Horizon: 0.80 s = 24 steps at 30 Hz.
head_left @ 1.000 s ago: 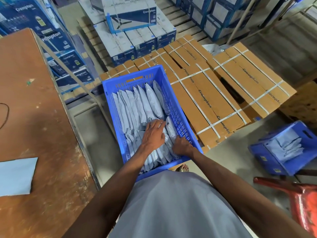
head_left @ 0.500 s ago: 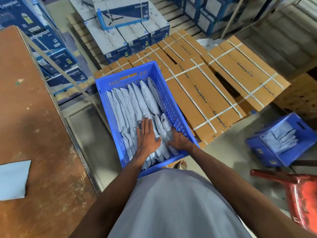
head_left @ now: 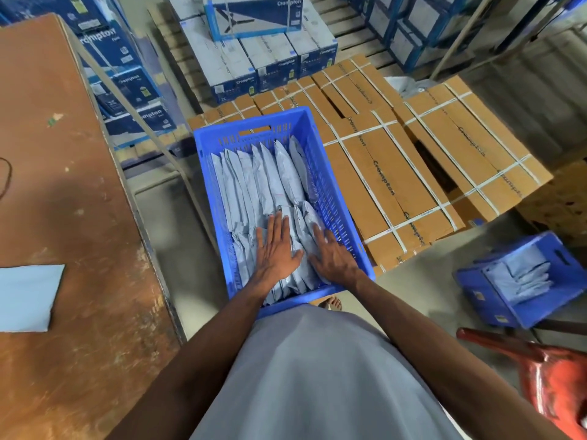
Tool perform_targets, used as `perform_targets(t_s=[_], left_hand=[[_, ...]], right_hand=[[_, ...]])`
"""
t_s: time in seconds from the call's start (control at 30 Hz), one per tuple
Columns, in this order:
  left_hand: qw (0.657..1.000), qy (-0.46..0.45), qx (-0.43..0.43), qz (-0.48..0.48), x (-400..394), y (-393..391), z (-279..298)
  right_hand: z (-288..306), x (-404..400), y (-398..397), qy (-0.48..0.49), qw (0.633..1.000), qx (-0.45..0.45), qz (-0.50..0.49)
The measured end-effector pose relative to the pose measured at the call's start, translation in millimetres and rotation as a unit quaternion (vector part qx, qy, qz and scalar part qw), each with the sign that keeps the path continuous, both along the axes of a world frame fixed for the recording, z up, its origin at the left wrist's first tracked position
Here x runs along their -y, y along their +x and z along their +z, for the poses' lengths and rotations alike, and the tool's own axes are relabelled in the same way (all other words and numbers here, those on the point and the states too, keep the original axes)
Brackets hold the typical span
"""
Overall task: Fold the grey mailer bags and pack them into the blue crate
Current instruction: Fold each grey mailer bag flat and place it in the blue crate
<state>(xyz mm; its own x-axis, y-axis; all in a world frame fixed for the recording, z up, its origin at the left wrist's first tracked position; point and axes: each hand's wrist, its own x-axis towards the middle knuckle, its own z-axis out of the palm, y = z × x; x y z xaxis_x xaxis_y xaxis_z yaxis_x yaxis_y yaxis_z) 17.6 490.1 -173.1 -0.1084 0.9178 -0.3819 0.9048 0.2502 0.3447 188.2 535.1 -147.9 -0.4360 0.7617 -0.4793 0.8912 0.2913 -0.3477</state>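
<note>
A blue crate (head_left: 206,192) stands on the floor in front of me, filled with several folded grey mailer bags (head_left: 270,179) standing on edge in two rows. My left hand (head_left: 274,246) lies flat, fingers spread, on the near row of bags. My right hand (head_left: 332,257) rests flat on the bags beside it, close to the crate's right wall. Neither hand grips anything. One unfolded grey mailer bag (head_left: 27,296) lies on the brown table at the left.
The brown table (head_left: 63,185) runs along the left. Strapped brown cartons (head_left: 397,173) lie right of the crate, with blue-and-white boxes (head_left: 254,58) behind. A second blue crate (head_left: 521,281) with bags is tipped at the right, and a red chair (head_left: 546,369) stands near right.
Both hands have flattened and spread on the near row of bags; the right hand has come off the crate's right corner onto the bags. The camera has shifted slightly.
</note>
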Motion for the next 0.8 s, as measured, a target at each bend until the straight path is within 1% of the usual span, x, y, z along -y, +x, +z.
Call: perform_targets(t_s=[0.1,0.2,0.23,0.33,0.43,0.53,0.57,0.67,0.8], left_hand=[[1.000,0.008,0.010,0.011,4,1,-1],[1.000,-0.002,0.012,0.013,6,0,-4],[1.000,-0.005,0.010,0.012,7,-2,-5],[1.000,-0.004,0.004,0.017,8,-3,-5],[1.000,0.006,-0.008,0.010,11,-1,3],[1.000,0.022,-0.012,0.007,15,4,12],[1.000,0.025,-0.016,0.009,18,7,15],[0.998,0.036,-0.022,0.038,26,13,24],[0.988,0.074,-0.030,0.130,42,31,41]], right_hand=[[2,1,2,-0.039,0.999,-0.028,-0.023],[12,0,0,-0.053,0.998,-0.016,-0.026],[10,2,0,-0.044,0.998,-0.019,-0.045],[-1,10,4,-0.010,0.999,-0.004,-0.031],[22,13,-7,0.011,0.999,0.032,-0.024],[28,14,-8,0.063,0.998,0.024,-0.009],[32,16,-7,0.059,0.998,0.016,-0.002],[36,16,-5,0.076,0.996,-0.015,0.034],[44,7,-1,0.099,0.990,-0.051,0.091]])
